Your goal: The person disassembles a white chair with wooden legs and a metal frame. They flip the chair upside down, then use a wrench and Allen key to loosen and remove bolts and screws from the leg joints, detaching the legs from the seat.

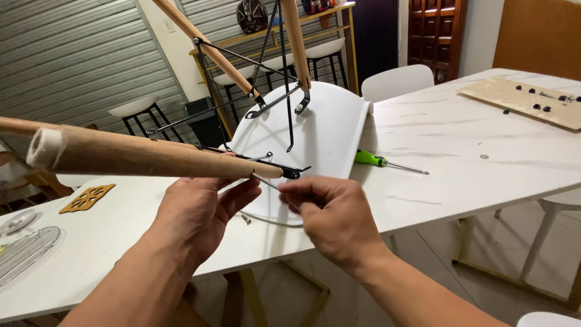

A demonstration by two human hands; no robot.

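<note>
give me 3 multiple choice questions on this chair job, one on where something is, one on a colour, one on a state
1. Where does the screwdriver lie?
A. on the table, right of the seat
B. on the floor
C. in the left hand

2. What colour is the screwdriver's handle?
A. red
B. green
C. black

3. How does the seat lie?
A. upright on its legs
B. upside down on the table, legs up
C. on the floor

Answers:
1 A: it rests on the white table beside the seat's right edge.
2 B: the handle is bright green, with a bare metal shaft.
3 B: the wooden legs and black wire frame point up and toward the camera, while the left hand and right hand work at the near leg's end.
</note>
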